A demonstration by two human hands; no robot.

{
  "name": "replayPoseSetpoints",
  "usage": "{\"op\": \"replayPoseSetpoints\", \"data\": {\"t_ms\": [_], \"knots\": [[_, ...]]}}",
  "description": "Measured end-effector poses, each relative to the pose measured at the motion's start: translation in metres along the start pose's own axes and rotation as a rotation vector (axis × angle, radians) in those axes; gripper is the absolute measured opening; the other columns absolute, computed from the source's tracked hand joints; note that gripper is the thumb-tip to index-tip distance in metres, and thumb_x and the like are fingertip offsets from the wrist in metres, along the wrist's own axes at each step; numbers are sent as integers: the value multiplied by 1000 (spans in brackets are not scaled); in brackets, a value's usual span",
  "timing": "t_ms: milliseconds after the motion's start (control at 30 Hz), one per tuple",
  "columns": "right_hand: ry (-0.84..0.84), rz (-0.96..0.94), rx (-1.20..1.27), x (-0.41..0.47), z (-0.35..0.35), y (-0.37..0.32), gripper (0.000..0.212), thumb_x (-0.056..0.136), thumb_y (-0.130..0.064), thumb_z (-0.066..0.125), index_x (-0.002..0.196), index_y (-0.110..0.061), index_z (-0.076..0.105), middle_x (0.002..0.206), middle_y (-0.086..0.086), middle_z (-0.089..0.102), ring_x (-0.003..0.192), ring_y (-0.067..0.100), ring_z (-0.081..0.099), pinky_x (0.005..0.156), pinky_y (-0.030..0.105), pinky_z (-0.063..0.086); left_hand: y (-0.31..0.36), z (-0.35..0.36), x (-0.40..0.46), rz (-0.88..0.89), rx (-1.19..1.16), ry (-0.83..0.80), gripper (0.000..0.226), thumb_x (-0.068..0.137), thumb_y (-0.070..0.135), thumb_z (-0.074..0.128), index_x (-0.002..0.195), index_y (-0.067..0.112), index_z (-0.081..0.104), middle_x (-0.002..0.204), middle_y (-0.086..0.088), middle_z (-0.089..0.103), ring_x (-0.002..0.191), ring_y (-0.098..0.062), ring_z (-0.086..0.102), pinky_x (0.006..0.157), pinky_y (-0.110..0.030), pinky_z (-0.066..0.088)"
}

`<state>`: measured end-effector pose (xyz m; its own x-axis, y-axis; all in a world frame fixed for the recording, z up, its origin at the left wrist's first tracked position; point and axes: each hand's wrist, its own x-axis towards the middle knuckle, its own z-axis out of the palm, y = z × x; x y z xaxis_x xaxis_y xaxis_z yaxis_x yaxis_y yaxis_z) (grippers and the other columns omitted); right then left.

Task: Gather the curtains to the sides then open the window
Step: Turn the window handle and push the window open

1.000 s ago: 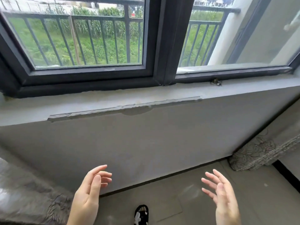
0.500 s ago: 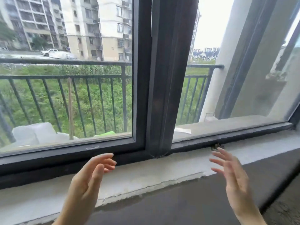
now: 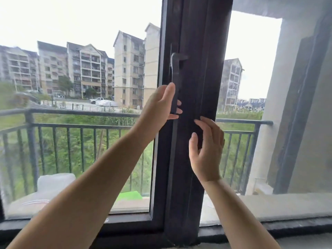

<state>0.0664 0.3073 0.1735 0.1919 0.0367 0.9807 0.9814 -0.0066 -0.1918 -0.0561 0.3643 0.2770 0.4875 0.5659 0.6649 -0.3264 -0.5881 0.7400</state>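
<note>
Both hands up: left hand (image 3: 158,106) grip on handle (image 3: 175,81).

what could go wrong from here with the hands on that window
1. The left hand wraps only the lower tip of the window handle, so the grip may slip as the handle turns.
2. The right hand rests its fingertips on the dark centre frame right beside the sash; they could get pinched if it moves.
3. The handle points straight down, so the sash looks latched; pulling before turning would likely strain it.
</note>
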Motion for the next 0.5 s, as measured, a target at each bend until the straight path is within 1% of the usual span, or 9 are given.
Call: {"op": "replayPoseSetpoints", "data": {"t_ms": [67, 100, 133, 200, 233, 267, 367, 433, 500], "knots": [[15, -79, -80, -9, 10, 10, 30, 85, -12, 49, 115, -10, 53, 126, 12, 56, 119, 25, 47, 102, 34, 32, 11, 3, 9, -43, -57, -54, 40, 99, 32, 25, 86, 8, 53, 62, -6, 53, 50, -14, 54, 53, -30, 56], [13, -118, -104, -12, 12, 14, 31, 86, -12, 48, 116, -11, 52, 128, 13, 54, 121, 26, 45, 103, 35, 31, 13, 5, 12, -23, -60, -59, 42, 99, 32, 23, 76, 10, 50, 55, -5, 48, 42, -12, 47, 44, -27, 51], [11, -145, -115, -14, 13, 17, 31, 86, -12, 48, 116, -12, 52, 129, 14, 54, 123, 27, 44, 103, 35, 31, 13, 7, 16, -6, -65, -64, 44, 100, 33, 22, 70, 11, 45, 51, -4, 42, 37, -11, 41, 39, -23, 44], [10, -168, -119, -14, 14, 19, 30, 86, -12, 47, 116, -13, 51, 130, 14, 53, 124, 27, 44, 104, 35, 30, 11, 6, 20, -19, -62, -65, 44, 99, 35, 23, 63, 14, 37, 46, -1, 32, 33, -11, 30, 36, -18, 30], [11, -174, -116, -13, 14, 19, 30, 86, -12, 47, 116, -13, 52, 130, 14, 53, 124, 27, 43, 104, 34, 29, 10, 3, 22, -3, -8, -44, 44, 99, 35, 23, 61, 15, 34, 44, 1, 29, 33, -11, 26, 36, -17, 26], [13, -179, -111, -13, 15, 20, 30, 86, -12, 47, 116, -13, 52, 130, 14, 53, 124, 27, 43, 104, 35, 29, 8, -2, 24, 53, 111, -2, 44, 99, 34, 24, 59, 16, 33, 43, 2, 27, 33, -11, 24, 36, -17, 23], [21, -187, -91, -15, 15, 21, 30, 86, -12, 48, 115, -13, 52, 130, 13, 53, 124, 26, 43, 103, 36, 31, 14, -32, 32, 320, 609, 126, 50, 98, 33, 30, 52, 12, 36, 43, -1, 27, 37, -15, 24, 40, -22, 24], [26, -193, -78, -14, 15, 22, 30, 86, -12, 48, 115, -13, 53, 130, 12, 52, 125, 26, 43, 103, 37, 31, 31, -57, 43, 448, 936, 172, 56, 96, 40, 32, 48, 11, 37, 42, 0, 28, 37, -14, 27, 44, -18, 27], [26, -193, -66, -14, 15, 22, 30, 86, -12, 48, 115, -13, 53, 129, 12, 52, 125, 26, 43, 104, 37, 31, 53, -75, 58, 549, 1229, 182, 61, 92, 51, 31, 48, 10, 42, 41, 2, 30, 37, -12, 30, 55, -20, 32]]}}
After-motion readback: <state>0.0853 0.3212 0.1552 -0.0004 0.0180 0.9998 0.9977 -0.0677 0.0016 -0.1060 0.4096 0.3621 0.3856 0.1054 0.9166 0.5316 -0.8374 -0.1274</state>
